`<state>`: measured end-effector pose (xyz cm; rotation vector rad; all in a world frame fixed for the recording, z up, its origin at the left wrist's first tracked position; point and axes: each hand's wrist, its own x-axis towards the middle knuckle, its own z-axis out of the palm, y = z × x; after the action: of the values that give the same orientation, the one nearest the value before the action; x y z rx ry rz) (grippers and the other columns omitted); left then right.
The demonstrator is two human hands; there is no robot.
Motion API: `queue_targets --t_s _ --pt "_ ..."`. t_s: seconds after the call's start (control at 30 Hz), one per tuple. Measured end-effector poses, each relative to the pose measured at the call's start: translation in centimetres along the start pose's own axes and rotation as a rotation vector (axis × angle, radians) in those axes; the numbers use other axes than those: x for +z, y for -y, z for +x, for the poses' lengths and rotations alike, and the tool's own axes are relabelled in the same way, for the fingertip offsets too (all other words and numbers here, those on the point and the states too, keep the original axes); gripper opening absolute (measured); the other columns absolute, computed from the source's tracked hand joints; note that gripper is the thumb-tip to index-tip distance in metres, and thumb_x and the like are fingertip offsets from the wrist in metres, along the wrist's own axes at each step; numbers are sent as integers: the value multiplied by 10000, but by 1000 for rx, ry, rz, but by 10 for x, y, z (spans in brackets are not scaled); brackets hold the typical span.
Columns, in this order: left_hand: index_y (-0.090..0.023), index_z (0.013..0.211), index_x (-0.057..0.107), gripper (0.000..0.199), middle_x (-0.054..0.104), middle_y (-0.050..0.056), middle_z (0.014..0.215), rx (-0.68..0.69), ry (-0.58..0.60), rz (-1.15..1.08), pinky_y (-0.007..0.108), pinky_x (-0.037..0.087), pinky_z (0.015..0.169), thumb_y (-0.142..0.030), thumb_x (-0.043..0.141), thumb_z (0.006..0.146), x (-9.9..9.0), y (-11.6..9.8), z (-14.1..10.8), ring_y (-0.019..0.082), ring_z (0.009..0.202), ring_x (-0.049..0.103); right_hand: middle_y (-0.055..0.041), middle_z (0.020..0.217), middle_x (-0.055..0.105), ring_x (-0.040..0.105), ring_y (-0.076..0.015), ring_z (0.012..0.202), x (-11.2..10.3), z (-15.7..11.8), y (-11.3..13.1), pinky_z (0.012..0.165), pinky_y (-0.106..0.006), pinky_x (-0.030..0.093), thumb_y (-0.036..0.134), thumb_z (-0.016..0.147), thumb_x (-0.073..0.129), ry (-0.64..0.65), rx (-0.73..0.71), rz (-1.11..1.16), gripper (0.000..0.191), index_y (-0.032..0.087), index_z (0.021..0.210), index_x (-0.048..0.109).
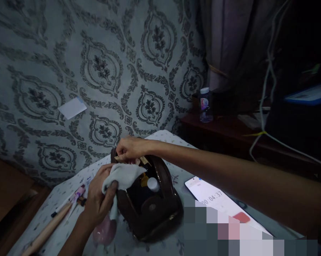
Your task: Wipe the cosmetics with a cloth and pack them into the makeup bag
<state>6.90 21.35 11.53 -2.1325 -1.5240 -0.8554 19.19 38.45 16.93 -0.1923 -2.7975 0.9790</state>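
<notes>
An open dark brown bag (160, 222) rests on the patterned cloth, its zipped mouth facing up. Inside it show a white round lid (153, 184), something yellow and a few light sticks. My left hand (101, 195) is closed on a white cloth (124, 175) at the bag's left edge; the cloth hangs partly over the opening. My right hand (129, 148) reaches across to the bag's far end, its fingers pinched on a small light-coloured piece too hidden to name. Below my left hand, a pink rounded object (105, 232) sits beside the bag.
A lit phone (216, 199) showing a timer lies right of the bag, under my right forearm. Brushes and small items (79, 193) lie at the left. A clear bottle (205, 106) stands on the dark red table (221, 129), near hanging white cables (267, 81).
</notes>
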Motion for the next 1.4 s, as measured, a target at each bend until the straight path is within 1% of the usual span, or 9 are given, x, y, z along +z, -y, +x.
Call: queue_targets --t_s 0.13,0.27,0.43,0.63,0.7,0.87,1.0,1.17,1.4 --pt "-167 993 624 249 699 97 922 58 0 8 338 516 826 -162 380 949 -2 -1 1 229 991 627 53 471 556 640 -109 531 3 -3 -2 520 -164 464 68 854 521 -21 24 51 218 141 650 539" --pt "-169 1020 623 257 707 111 954 43 0 25 362 518 825 -163 378 943 -1 0 0 247 1018 627 58 450 560 636 -106 486 0 -10 -4 516 -168 485 47 884 466 -64 65 168 244 162 669 468" --pt "-167 1020 617 253 702 110 955 53 4 13 364 517 839 -166 374 949 -1 0 1 247 1033 625 7 542 651 648 -92 511 -10 -15 0 551 -169 505 69 914 458 -101 -10 327 254 163 679 429" --pt "-175 1046 606 241 690 94 956 65 4 -3 348 510 845 -152 390 943 -1 -1 2 234 1017 618 1 579 646 614 -103 573 4 -11 3 517 -163 396 86 806 587 -92 -44 -111 138 116 680 633" --pt "-173 1056 603 243 688 96 974 58 15 -3 350 503 863 -148 389 944 -2 -1 2 232 1026 611 -8 629 669 623 -112 640 10 -7 2 536 -173 381 105 781 614 -101 -6 -195 103 115 736 707" --pt "-169 1079 610 254 693 114 1048 9 63 8 359 508 875 -192 388 957 -3 0 1 246 1072 609 -43 822 736 665 -166 794 19 4 -1 545 -210 368 147 719 643 -98 137 -238 205 175 878 769" --pt "-185 1085 611 259 701 94 1023 4 75 10 339 513 874 -232 383 973 -4 0 2 229 1051 627 -68 882 744 669 -194 821 21 7 -2 553 -228 368 206 726 661 -121 139 -277 204 190 895 772" --pt "-186 1130 591 256 691 97 1079 26 86 -6 325 503 896 -219 393 973 -4 1 2 217 1062 630 -47 909 746 661 -147 818 17 0 0 551 -187 373 148 770 622 -94 90 -254 220 158 930 773" --pt "-197 981 578 157 677 82 1015 28 187 27 321 467 956 -219 423 974 -13 -1 8 227 1175 556 -29 718 723 653 -122 686 5 -11 5 585 -172 406 55 807 509 -118 81 -180 292 111 966 748"
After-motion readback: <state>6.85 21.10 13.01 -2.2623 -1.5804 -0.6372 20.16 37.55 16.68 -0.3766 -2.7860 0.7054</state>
